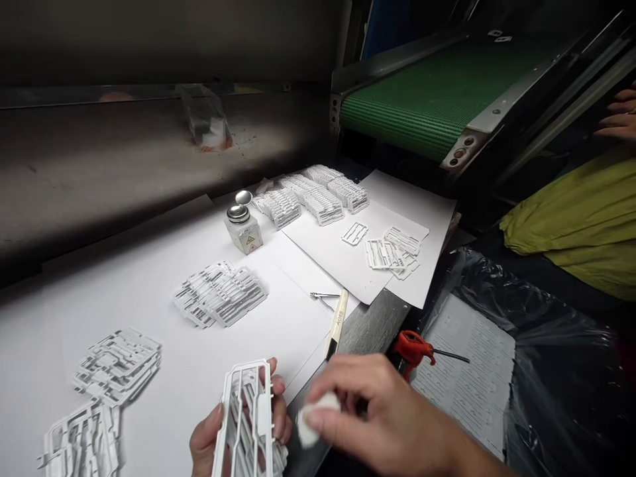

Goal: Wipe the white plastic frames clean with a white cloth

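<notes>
At the bottom centre, my left hand (pixel 279 404) is closed around a stack of white plastic frames (pixel 248 417), thin rectangles with long slots. Just to its right, my right hand (pixel 377 411) pinches a small white wad (pixel 318 417), perhaps cloth or cotton; motion blurs it. The wad is apart from the frames. Ahead of my hands, a cutter knife (pixel 337 323) and small nippers (pixel 325 298) lie by the table edge. Loose piles of similar frames (pixel 221 291) rest on the white sheet to the left.
A dispenser bottle (pixel 244 228) with its metal lid up stands near neat frame rows (pixel 313 195). Beyond is a green conveyor belt (pixel 412 99). A red air gun (pixel 413 348) hangs by the table edge, beside a plastic-lined box (pixel 467 371). Another person's hand (pixel 621 116) shows at right.
</notes>
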`<control>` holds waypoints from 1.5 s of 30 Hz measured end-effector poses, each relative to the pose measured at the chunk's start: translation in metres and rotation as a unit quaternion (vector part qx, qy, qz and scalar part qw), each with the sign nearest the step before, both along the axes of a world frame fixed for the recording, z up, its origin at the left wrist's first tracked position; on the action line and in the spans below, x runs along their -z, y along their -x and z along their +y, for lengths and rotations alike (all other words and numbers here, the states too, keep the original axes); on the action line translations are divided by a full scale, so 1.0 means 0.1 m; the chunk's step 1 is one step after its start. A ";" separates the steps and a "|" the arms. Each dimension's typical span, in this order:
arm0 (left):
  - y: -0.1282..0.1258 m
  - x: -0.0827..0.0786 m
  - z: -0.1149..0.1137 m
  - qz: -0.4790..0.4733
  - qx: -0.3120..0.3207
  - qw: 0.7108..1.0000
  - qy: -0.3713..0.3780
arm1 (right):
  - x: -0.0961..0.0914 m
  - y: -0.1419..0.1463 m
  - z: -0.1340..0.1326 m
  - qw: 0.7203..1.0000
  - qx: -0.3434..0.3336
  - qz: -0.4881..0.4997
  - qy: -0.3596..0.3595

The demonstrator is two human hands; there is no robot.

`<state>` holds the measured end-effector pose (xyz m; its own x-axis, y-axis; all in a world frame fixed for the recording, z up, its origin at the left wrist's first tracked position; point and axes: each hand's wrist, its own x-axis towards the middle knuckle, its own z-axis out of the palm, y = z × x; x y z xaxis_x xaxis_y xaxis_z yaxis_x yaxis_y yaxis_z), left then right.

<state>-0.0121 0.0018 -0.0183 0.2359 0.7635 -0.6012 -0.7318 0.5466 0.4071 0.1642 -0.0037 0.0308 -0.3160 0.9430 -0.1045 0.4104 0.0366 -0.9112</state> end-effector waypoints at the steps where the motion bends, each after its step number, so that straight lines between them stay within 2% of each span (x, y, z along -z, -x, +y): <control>1: 0.01 0.01 0.00 -0.019 -0.008 1.000 -0.012 | 0.04 -0.03 0.03 0.999 0.043 0.020 0.017; 3: 0.01 0.03 0.01 -0.042 -0.020 0.999 -0.022 | 0.15 -0.05 0.11 0.990 0.102 0.082 0.052; 5: 0.01 0.04 0.00 -0.052 -0.025 0.998 -0.016 | 0.22 -0.04 0.20 0.979 0.134 0.136 0.074; 8: -0.01 0.04 -0.02 -0.044 -0.024 0.999 -0.002 | 0.21 0.07 0.31 0.978 0.149 0.140 0.030; 10: -0.01 0.06 -0.04 -0.026 -0.030 0.999 0.030 | 0.14 0.20 0.36 0.983 0.135 0.121 -0.020; 13: 0.01 0.16 -0.08 -0.004 -0.073 0.993 0.096 | 0.08 0.38 0.41 0.988 0.070 0.091 -0.107; 15: 0.04 0.23 -0.10 -0.010 -0.090 0.991 0.098 | 0.09 0.43 0.41 0.985 0.023 0.065 -0.155; 17: 0.08 0.26 -0.12 -0.026 -0.074 0.994 0.078 | 0.13 0.40 0.40 0.984 0.010 0.031 -0.174; 20: 0.10 0.23 -0.13 -0.041 -0.031 0.997 0.050 | 0.18 0.26 0.35 0.986 0.054 -0.019 -0.157; 24: 0.08 0.15 -0.10 -0.002 -0.038 0.999 0.026 | 0.18 0.09 0.26 0.986 0.106 -0.024 -0.125; 28: 0.09 0.18 -0.08 -0.020 -0.043 0.997 0.058 | 0.16 0.07 0.16 0.988 0.116 -0.003 -0.106; 31: 0.06 0.19 -0.06 -0.038 -0.088 0.990 0.102 | 0.15 0.16 0.11 0.989 0.109 0.011 -0.100; 34: -0.01 0.15 -0.04 -0.043 -0.124 0.982 0.136 | 0.18 0.32 0.03 0.992 0.073 0.035 -0.102; 37: -0.03 0.11 -0.04 -0.031 -0.103 0.983 0.147 | 0.23 0.40 -0.07 0.993 0.003 0.026 -0.111; 40: -0.01 0.09 -0.03 0.015 -0.074 0.990 0.119 | 0.25 0.33 -0.17 0.994 -0.054 -0.015 -0.094; 45: 0.04 0.13 -0.04 0.043 -0.068 0.991 0.107 | 0.23 0.26 -0.25 0.997 -0.006 -0.010 -0.079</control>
<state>-0.0165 -0.0023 -0.0309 0.0802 0.6372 -0.7665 -0.7721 0.5260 0.3565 0.1383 -0.0288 0.0077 -0.3258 0.9446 0.0397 0.4268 0.1844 -0.8854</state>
